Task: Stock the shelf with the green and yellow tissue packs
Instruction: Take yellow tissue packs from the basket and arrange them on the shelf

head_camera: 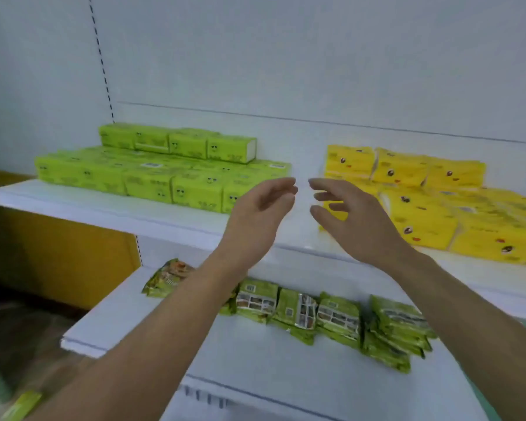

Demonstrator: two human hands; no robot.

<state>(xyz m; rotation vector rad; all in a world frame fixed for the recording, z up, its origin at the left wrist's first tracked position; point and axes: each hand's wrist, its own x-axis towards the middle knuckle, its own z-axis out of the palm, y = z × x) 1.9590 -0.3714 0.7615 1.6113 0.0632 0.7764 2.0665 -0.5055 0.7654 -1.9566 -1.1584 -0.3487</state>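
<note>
Left hand: raised in front of the upper shelf, palm facing right, fingers loosely curved, holding nothing. Right hand: raised at the same height, palm facing left, fingers spread and slightly bent, also holding nothing. The fingertips of the two hands are close together but apart, over the bare middle strip of the upper shelf. Both forearms come up from the bottom of the view and cross in front of the lower shelf.

Green tissue packs: on the left part of the upper shelf, just left of the left hand. A flat layer runs from near the left edge toward the middle, with its front row set back a little from the front edge. A second row of packs lies on top at the back, near the back panel.

Yellow tissue packs: on the right part of the upper shelf, just right of and partly behind the right hand. They lie in a looser layer reaching toward the front edge, with a few more stacked on top at the back.

Lower shelf: a row of green snack packets lies along its back edge, partly covered by the left forearm.

An orange panel stands left of the shelving, under the upper shelf's left end. A blurred green item sits at the bottom left corner of the view; what it is cannot be told.
</note>
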